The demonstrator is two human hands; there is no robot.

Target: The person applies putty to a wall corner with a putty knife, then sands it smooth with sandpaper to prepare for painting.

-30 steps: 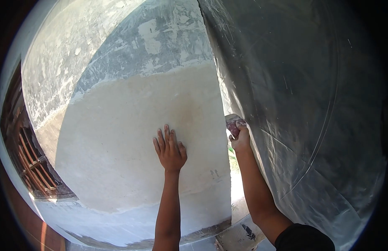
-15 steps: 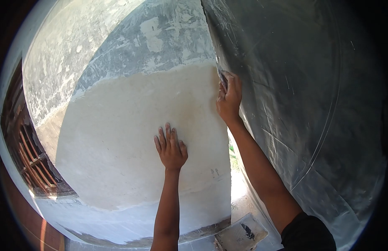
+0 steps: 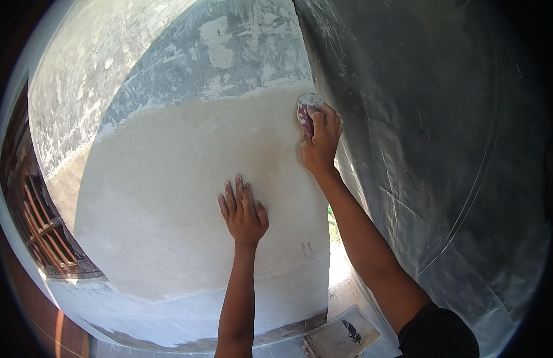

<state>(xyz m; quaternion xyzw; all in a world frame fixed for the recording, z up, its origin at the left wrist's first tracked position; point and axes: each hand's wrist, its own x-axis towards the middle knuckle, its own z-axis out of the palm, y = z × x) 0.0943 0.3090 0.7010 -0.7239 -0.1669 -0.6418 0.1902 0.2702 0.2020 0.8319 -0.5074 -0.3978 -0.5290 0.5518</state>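
Note:
My left hand lies flat on the pale, smooth-coated wall, with its fingers spread and nothing in it. Higher and to the right, my right hand grips a flat, reddish-brown sanding pad smeared with white. The pad is at the wall's right edge, just under the line where the pale coat meets the rough grey patchy surface. My fingers hide part of it.
A dark plastic sheet hangs along the right, close beside my right arm. Below, near the wall's foot, sits a whitish rectangular container with a dark mark. At left is a window with brown bars.
My right hand has shifted slightly left and turned, so the pad's broad face now shows instead of its thin edge. My left hand remains in place on the wall.

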